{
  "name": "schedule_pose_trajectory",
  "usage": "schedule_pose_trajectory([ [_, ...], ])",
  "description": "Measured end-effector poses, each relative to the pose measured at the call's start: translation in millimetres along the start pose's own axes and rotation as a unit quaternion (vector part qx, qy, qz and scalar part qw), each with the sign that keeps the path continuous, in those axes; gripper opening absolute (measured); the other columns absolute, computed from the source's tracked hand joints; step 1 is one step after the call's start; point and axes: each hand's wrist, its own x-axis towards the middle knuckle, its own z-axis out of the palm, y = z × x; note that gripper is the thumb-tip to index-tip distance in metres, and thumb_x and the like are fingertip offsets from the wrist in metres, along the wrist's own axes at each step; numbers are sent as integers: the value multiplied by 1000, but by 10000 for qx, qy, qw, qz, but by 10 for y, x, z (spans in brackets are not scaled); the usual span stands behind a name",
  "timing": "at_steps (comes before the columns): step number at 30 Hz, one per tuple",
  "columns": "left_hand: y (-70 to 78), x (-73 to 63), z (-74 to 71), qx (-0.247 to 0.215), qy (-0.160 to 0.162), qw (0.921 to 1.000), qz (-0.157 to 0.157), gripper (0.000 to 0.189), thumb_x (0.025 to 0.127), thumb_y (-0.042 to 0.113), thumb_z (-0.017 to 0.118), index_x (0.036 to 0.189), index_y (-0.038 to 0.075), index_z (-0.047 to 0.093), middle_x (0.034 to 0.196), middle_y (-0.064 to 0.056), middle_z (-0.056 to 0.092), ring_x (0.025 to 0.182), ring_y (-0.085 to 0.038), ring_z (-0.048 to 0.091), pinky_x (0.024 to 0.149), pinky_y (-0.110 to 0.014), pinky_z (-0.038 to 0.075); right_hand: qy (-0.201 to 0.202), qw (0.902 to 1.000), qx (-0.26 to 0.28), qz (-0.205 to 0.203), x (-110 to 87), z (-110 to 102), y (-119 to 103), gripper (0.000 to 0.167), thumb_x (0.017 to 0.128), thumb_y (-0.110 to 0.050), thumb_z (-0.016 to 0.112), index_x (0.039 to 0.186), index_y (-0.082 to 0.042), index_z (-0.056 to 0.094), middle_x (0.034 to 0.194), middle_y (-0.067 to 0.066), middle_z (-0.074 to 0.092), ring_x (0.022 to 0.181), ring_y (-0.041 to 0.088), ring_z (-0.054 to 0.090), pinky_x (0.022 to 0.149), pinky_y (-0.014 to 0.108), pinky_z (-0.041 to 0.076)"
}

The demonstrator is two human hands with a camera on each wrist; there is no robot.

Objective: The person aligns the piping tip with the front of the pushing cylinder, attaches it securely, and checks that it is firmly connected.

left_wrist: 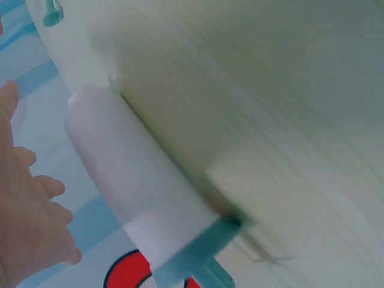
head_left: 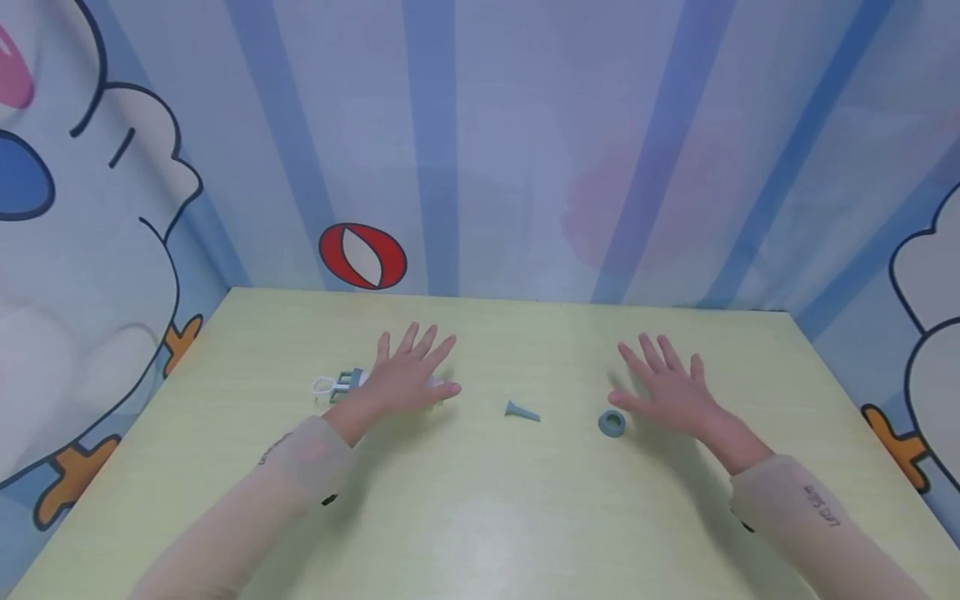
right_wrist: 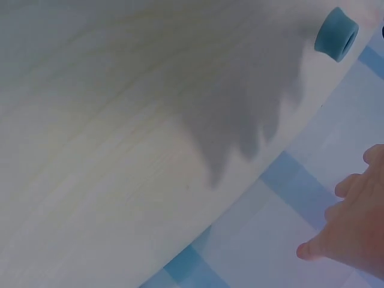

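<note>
My left hand hovers palm down with its fingers spread, over a white cylinder lying on its side. Most of that cylinder is hidden under the hand in the head view, where its blue-green end frame and white loop stick out to the left. Fingers spread as well, my right hand is held over the table just beyond a small blue-green ring, flared like a collar in the right wrist view. Between the hands lies a slim blue-green piece with a flared end. Neither hand holds anything.
The pale yellow table ends at a striped blue backdrop along its far edge. Cartoon-printed cloth panels stand at the left and right. A red and white oval is printed on the backdrop.
</note>
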Motion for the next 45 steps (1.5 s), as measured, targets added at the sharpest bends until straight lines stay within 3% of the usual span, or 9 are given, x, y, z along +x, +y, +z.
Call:
schedule_pose_trajectory([
  [5,128,74,95,76,96,9995,288,74,83,61,40,142,26,14,149,-7,12,136,-32,1,102,-60,-1,17,9998,-25,-183,9,81,-33,84,79,-64,43,142,-17,15,148,18,5,134,39,0,93,69,1],
  [9,229,116,137,-97,212,9975,663,68,84,55,44,140,22,25,146,-9,23,136,-31,7,104,-58,4,-4,9994,63,-331,-2,120,-79,83,79,-62,47,142,-16,18,147,19,7,133,40,5,93,69,5],
  [13,330,139,150,-253,428,9928,1092,57,86,49,46,132,15,41,136,-9,41,131,-31,24,103,-53,16,-26,9990,115,-434,-18,144,-125,83,79,-59,49,142,-15,19,146,21,10,132,42,8,93,69,8],
  [17,426,160,148,-415,522,9893,1295,44,87,42,49,119,12,55,119,-8,55,119,-29,41,98,-47,28,-30,9985,154,-522,-33,155,-162,83,79,-59,50,141,-14,20,146,21,11,132,43,11,93,68,11],
  [27,621,289,255,-949,-112,9920,828,32,83,31,57,109,12,60,99,-2,62,90,-16,56,78,-30,44,-75,9952,410,-883,-43,159,-204,80,78,-46,59,139,-8,25,142,26,19,121,45,34,92,57,32],
  [31,687,297,266,-1158,-136,9917,543,30,82,31,59,104,12,60,92,0,62,81,-12,55,71,-27,44,-117,9954,464,-828,-55,163,-224,78,78,-43,61,139,-8,27,142,25,20,118,46,37,92,57,32],
  [36,728,290,278,-1433,-103,9893,274,19,81,31,61,84,12,60,73,3,57,64,-11,47,58,-22,38,-118,9953,501,-821,-73,183,-235,74,78,-39,63,136,-7,31,139,25,27,119,45,37,92,57,32],
  [40,737,295,316,-1534,-136,9879,167,16,82,30,61,78,14,59,70,5,55,61,-10,45,56,-21,35,-14,9948,405,-936,-78,201,-244,68,77,-36,65,132,-5,38,130,23,42,115,40,43,89,52,38],
  [45,756,305,341,-1678,-194,9856,111,14,81,27,60,77,14,59,69,5,55,59,-10,45,55,-21,35,109,9942,237,-1043,-70,221,-250,59,75,-33,67,123,-4,49,108,14,55,94,26,55,77,41,45],
])
